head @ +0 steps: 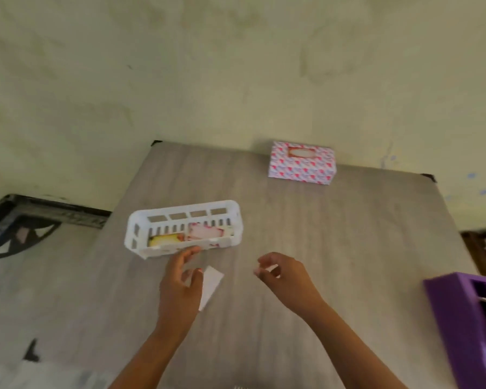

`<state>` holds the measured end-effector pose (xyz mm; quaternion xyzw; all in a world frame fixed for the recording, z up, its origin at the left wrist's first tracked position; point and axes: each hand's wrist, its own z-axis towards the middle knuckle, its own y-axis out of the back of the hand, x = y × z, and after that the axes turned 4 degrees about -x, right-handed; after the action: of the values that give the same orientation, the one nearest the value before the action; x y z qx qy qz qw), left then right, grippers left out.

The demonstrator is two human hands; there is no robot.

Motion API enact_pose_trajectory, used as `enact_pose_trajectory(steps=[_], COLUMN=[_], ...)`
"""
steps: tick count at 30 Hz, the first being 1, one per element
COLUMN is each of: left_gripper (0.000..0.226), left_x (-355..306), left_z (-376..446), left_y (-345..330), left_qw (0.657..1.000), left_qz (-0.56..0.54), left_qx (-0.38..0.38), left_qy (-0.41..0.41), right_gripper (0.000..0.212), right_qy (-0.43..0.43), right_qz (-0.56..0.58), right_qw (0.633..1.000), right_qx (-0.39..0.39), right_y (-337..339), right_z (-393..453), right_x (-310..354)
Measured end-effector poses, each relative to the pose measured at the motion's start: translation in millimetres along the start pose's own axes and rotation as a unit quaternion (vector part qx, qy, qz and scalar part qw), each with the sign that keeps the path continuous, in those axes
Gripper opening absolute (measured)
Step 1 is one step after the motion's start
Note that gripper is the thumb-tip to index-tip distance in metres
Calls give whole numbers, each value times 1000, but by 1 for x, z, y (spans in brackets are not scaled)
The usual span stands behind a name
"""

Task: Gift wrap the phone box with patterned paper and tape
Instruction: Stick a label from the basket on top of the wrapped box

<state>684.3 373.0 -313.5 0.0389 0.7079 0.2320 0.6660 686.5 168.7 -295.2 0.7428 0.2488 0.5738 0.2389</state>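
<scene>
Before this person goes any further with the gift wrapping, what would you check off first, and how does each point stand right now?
1. Patterned pink-and-white wrapped box fully covered: ok on the sides in view, far side cannot tell.
2. Small white paper card held in left hand: ok.
3. Right hand pinching a small pale strip, maybe tape: cannot tell.
4. Purple tape dispenser on the table's right edge: ok.
5. White slotted plastic basket holds more cards: ok.
</scene>
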Motion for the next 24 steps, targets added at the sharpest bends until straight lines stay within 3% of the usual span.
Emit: enact_pose_trajectory(steps=[4,9,13,16,24], left_gripper=[56,65,49,42,47], left_x=[35,63,75,85,82], left_z=[47,86,101,108,171], left_y=[58,88,93,93,84], left_qw=[994,985,993,997,998], left_qz=[29,63,13,-12,-31], left_qx=[-98,-83,-17,20,4], left_qy=[26,138,114,75,54], right_gripper=[55,53,32,33,16], right_qy=[-108,-223,-214,-215,-203], right_qz=[39,184,228,260,302], right_qw=[992,948,941,935,920], right_qx=[-61,-136,-126,-108,-143], right_y=[-53,-79,-86,-85,-81], right_z=[48,72,77,80,114], right_x=[31,44,47,50,78])
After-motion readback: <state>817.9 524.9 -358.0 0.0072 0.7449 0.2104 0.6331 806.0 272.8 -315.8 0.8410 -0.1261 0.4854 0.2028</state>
